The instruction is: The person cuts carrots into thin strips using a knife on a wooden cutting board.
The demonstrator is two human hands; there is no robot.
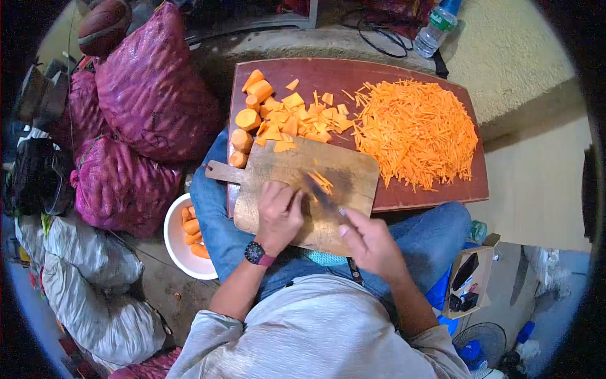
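While gripping knife (328, 202) in right hand (374, 246), can't tell curled left hand's (279, 215) hold; ahead, pin likely-slick carrot strips (324, 182) by ends.

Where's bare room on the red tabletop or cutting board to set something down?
On the red tabletop, the strip along its far edge, beyond the carrot pieces. On the cutting board, the patch between its handle and the left hand. Crowded: the tabletop's right side under carrot shreds, and around the knife.
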